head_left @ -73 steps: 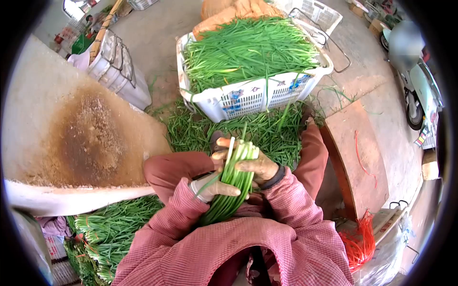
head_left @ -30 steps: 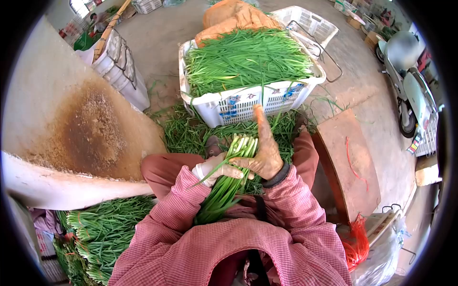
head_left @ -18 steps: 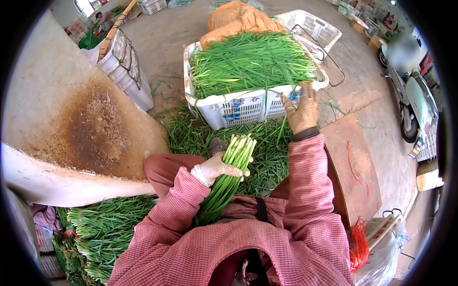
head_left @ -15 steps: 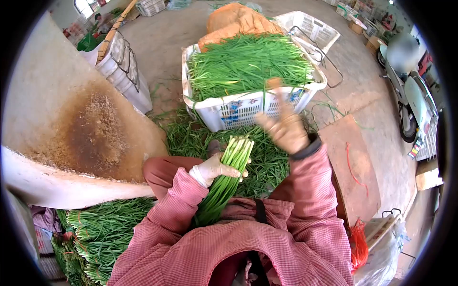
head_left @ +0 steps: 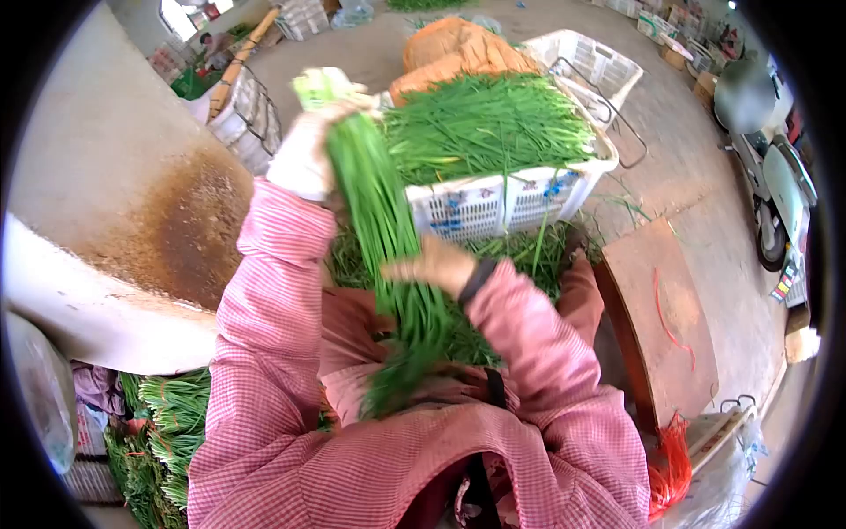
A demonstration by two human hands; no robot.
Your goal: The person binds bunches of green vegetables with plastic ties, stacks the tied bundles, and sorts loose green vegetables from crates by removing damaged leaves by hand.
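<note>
My left hand [head_left: 307, 152], in a pale glove, is closed around a bundle of garlic chives [head_left: 377, 198] near its pale stem ends. It holds the bundle raised at the left of the white crate, stems up and green leaves hanging toward my lap. The leaf tips are blurred. Across the middle of the leaves lies my right hand [head_left: 436, 266], its fingers stretched out against them and somewhat smeared by motion. More chives [head_left: 493, 123] fill the white plastic crate [head_left: 493, 207] in front of me.
Loose leaves [head_left: 546, 247] litter the floor around my feet. Tied chive bunches [head_left: 176, 410] lie at the lower left, below a stained pale wall [head_left: 115, 176]. On my right are a brown board [head_left: 661, 317], red strings [head_left: 671, 467] and a parked scooter [head_left: 789, 194]. An orange sack [head_left: 467, 48] sits behind the crate.
My left hand has lifted the chive bundle from my lap, up and to the left. My right hand has come down and left from the crate's front onto the leaves. The view has shifted slightly.
</note>
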